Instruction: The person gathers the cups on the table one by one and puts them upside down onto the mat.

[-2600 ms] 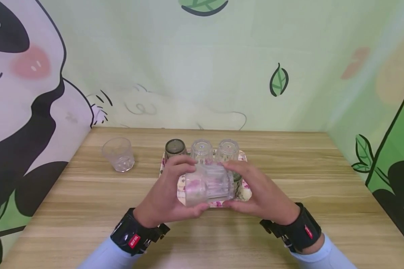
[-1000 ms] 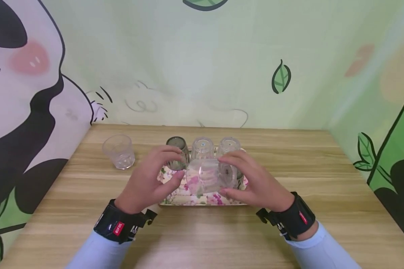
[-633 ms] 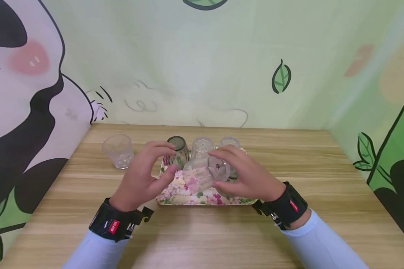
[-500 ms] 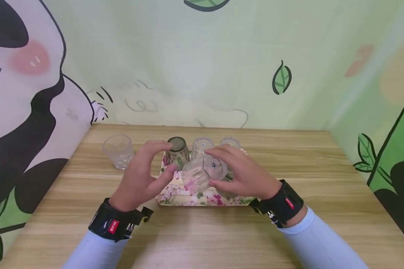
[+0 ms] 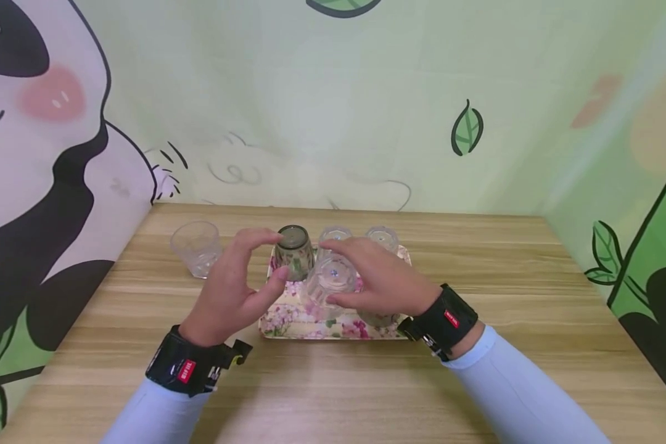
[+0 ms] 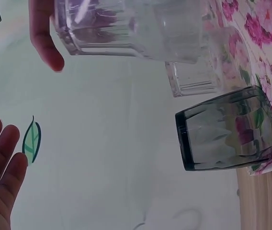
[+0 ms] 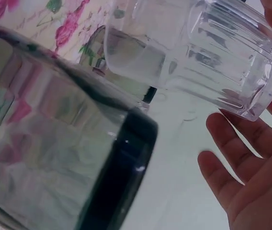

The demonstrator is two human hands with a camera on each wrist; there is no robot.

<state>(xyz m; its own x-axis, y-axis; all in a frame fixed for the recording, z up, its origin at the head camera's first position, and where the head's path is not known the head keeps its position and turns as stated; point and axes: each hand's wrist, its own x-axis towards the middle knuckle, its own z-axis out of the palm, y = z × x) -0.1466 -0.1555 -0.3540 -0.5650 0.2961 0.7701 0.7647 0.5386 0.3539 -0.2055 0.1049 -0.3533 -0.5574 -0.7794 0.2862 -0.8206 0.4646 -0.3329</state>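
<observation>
My right hand (image 5: 383, 274) grips a clear glass tumbler (image 5: 333, 283) near its base. The tumbler is tilted mouth-down over the front of a floral tray (image 5: 311, 331). My left hand (image 5: 235, 287) holds nothing; its thumb and fingers are spread apart, left of the tumbler. Close to those fingertips a smoky grey glass (image 5: 295, 256) stands upside down on the tray's back left. In the right wrist view another grey glass (image 7: 50, 129) looms large under my right hand; the head view mostly hides it. The left wrist view shows the held tumbler's ribbed side.
Two clear glasses, one in the back middle (image 5: 335, 232) and one at back right (image 5: 383, 237), stand upside down on the tray. Left of the tray, another clear glass (image 5: 196, 250) stands upright on the wooden table (image 5: 333, 388). A printed cloth (image 5: 311, 123) hangs behind.
Both hands held the tumbler on its side at first. My left hand let go and drew back left; my right hand has turned the tumbler's base upward and carried it slightly left.
</observation>
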